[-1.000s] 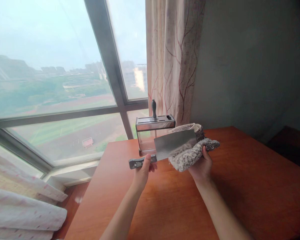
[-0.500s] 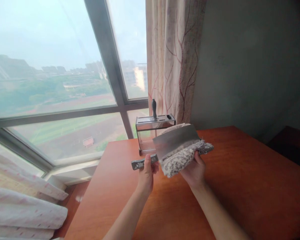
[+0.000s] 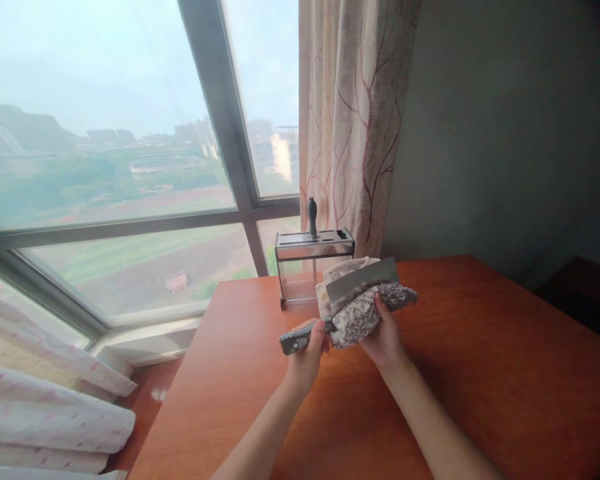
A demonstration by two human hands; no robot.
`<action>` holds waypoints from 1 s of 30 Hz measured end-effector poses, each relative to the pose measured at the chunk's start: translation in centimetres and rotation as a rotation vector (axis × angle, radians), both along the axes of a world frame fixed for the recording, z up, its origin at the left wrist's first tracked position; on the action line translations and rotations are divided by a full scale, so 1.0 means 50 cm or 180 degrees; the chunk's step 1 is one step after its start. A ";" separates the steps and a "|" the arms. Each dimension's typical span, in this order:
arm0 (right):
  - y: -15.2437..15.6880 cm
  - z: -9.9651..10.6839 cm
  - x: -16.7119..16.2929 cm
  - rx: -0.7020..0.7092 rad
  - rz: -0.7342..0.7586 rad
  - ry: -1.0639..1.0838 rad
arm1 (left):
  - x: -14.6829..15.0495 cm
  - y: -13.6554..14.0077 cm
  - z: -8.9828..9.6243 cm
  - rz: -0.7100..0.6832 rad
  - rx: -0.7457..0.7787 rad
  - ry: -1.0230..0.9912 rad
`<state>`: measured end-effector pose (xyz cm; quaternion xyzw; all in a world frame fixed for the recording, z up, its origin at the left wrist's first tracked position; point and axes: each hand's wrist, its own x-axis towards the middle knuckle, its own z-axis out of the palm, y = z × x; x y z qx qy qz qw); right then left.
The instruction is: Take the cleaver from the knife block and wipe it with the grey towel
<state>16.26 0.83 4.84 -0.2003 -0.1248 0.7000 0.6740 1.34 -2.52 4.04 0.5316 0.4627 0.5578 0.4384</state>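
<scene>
Two hands, left [image 3: 311, 350] gripping cleaver [image 3: 361, 282] handle, blade up-right; right [image 3: 386, 339] clutching cloth [image 3: 359, 312]

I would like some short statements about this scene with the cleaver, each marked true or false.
1. The left hand holds the grey handle of the broad steel cleaver. True.
2. The right hand is bare of any cloth. False: it grips a fluffy grey-and-cream cloth folded around the blade.
3. The clear knife block with a metal top lies tipped over. False: it stands upright.
4. One dark handle sticks up from the block. True.
</scene>
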 end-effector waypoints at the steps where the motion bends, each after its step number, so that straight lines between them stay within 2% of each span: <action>1: 0.003 0.001 0.007 -0.0001 -0.0068 0.0021 | -0.001 0.000 0.003 0.0072 -0.0048 -0.0103; 5: 0.009 0.005 0.034 0.0126 -0.0408 0.0051 | -0.006 0.000 0.016 0.0328 -0.0180 -0.0374; 12: 0.005 0.016 0.046 0.0256 -0.0574 0.0116 | -0.007 0.004 0.021 0.0271 -0.0228 -0.0565; 19: -0.010 0.001 0.004 0.0233 -0.0024 0.0027 | 0.007 0.003 -0.003 0.0088 -0.0260 -0.0774; 24: -0.025 -0.006 -0.024 0.0281 0.0469 -0.0111 | 0.009 -0.002 -0.008 0.0016 -0.0241 -0.0454; 30: -0.033 -0.010 -0.028 0.0283 0.0406 -0.0313 | -0.006 0.007 -0.012 0.0098 -0.0158 -0.0016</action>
